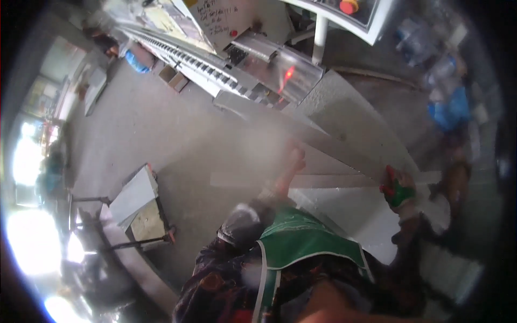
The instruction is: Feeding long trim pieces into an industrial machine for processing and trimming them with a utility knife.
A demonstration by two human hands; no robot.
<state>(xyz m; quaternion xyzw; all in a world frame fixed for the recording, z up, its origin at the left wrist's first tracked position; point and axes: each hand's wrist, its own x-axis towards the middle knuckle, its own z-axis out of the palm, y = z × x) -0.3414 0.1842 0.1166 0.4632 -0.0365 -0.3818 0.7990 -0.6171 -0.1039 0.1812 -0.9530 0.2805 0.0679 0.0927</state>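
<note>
The left hand (295, 160) is bare and stretched forward, and it lies against the lower edge of a long grey slab (344, 129). It is blurred, so I cannot tell whether the fingers curl round the edge or only press on it. The right hand (397, 189) wears a green glove with red fingertips and sits at the slab's near right corner. It looks closed on the edge there, though the blur keeps me from being sure of the grip.

The slab runs slantwise from the machine (258, 59) at the top down toward the right hand, tilted, with its far end at the machine's metal bed. A red light (288, 74) glows on that bed just beyond the slab's far end. Under the slab, between the two hands, lies a pale strip (242, 180), flat and running left to right. Below the right hand a white sheet (350, 215) spreads toward the person's body.

The person wears a green apron (301, 242) over a dark patterned sleeve (226, 264).

Further left, well apart from the hands, a small cart (141, 207) on a dark metal frame carries a few stacked light panels. The grey floor (145, 124) stretches beyond it to a bright doorway at the far left. On the right rim there is something blue (449, 110), too blurred to tell. Above the machine a white box with a red button (349, 6) sits on a white post.
</note>
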